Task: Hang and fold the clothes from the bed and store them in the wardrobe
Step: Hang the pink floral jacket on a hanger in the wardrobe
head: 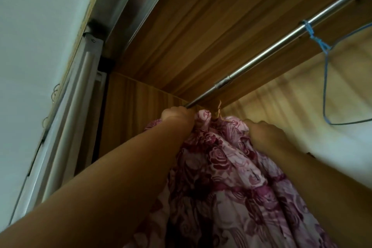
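Pink garment (221,167); left hand (177,117) fingers hidden

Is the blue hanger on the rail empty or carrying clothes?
Empty. The blue hanger hangs bare from the metal rail; its wire outline shows no fabric.

From my remote seat, the floral garment (231,167) at 6 o'clock reads as dark maroon and rose-pink roses printed on a pale pink ground. The rail (281,40) running toward 2 o'clock is shiny silver. At 3 o'clock I see a wire hanger (321,44) in thin blue. The wardrobe top panel (201,26) at 12 o'clock is brown with streaky wood grain, the wardrobe back panel (302,106) at 4 o'clock pale cream, faintly striped. The wall (30,46) at 9 o'clock is white.
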Demonstrator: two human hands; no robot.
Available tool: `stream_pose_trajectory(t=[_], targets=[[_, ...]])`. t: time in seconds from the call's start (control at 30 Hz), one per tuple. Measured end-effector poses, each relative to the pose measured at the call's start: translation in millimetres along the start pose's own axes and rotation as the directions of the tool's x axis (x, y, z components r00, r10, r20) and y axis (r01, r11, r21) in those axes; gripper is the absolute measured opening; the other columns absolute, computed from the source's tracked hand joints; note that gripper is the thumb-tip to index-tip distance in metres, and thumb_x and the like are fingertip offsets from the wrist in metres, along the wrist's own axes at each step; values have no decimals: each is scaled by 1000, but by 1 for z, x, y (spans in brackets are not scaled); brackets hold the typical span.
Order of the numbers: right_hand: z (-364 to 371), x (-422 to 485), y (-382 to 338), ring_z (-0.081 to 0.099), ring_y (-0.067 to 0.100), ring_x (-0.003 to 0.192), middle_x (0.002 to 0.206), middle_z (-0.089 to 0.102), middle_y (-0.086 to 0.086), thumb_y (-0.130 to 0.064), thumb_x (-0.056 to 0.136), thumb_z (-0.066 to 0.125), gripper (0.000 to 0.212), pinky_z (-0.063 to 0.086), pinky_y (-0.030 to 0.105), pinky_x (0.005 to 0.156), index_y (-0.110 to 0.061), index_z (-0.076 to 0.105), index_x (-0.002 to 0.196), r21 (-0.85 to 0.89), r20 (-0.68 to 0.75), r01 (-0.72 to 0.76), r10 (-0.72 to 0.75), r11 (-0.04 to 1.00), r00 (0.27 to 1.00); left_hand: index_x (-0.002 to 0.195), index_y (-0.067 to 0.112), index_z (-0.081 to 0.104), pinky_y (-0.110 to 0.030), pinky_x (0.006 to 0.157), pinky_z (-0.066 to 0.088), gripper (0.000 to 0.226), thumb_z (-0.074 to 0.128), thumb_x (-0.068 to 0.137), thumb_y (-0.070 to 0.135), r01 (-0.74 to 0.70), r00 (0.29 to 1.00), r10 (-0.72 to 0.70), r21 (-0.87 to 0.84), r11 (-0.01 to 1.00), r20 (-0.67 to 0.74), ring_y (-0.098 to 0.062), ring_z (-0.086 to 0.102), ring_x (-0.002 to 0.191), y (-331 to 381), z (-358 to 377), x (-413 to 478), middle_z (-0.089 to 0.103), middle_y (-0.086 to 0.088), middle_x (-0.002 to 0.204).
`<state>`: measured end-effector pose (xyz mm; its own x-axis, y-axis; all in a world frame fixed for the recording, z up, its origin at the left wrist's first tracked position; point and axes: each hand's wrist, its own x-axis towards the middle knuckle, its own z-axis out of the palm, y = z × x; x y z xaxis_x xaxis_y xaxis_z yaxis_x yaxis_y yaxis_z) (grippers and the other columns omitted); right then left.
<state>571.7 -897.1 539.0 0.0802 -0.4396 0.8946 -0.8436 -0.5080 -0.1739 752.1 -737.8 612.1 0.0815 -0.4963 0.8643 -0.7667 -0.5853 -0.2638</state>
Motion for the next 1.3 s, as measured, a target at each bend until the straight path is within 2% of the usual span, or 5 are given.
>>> stream_pose_trajectory(t=[0.7, 0.87, 1.03, 1.2, 1.3], targets=[[-8, -27, -34, 60, 42, 108, 120, 66, 23, -28, 96, 52, 33, 51, 42, 90, -14, 66, 123, 511, -133, -58, 146, 858, 980, 143, 28, 34, -57, 104, 29, 48, 47, 98, 35, 149, 983, -138, 87, 985, -123, -37, 27, 137, -8, 0, -71, 31, -16, 149], [-16, -41, -41, 50, 44, 125, 140, 43, 21, -62, 76, 75, 95, 46, 46, 95, -22, 30, 149, 634, 160, -368, 350, 680, 923, 144, 36, 24, -59, 104, 25, 77, 58, 83, 68, 98, 912, -263, -454, 885, -315, -37, 19, 137, 25, 8, -105, 17, -17, 153], [-11, -54, -37, 63, 45, 110, 126, 60, 22, -17, 86, 62, 51, 57, 56, 89, -8, 40, 131, 679, 170, -366, 348, 637, 922, 152, 45, -14, -62, 113, 14, 105, 68, 87, 42, 263, 916, -400, -688, 676, -43, -39, -2, 149, 57, 28, -134, -10, -19, 161], [-7, -74, -50, 62, 32, 117, 135, 61, 16, -61, 74, 77, 92, 51, 38, 95, -5, 44, 139, 875, 176, -348, 449, 336, 876, 150, 27, 19, -55, 113, 26, 77, 62, 88, 12, 313, 856, -516, -837, 448, 44, -35, 13, 142, 58, 22, -146, 4, -15, 157], [-7, -73, -49, 65, 30, 115, 130, 65, 19, -33, 76, 82, 74, 55, 40, 95, 3, 53, 134, 819, 197, -395, 442, 416, 875, 146, 21, 36, -46, 108, 35, 58, 60, 93, 16, 264, 887, -461, -831, 490, 10, -34, 23, 136, 54, 18, -149, 18, -13, 150]])
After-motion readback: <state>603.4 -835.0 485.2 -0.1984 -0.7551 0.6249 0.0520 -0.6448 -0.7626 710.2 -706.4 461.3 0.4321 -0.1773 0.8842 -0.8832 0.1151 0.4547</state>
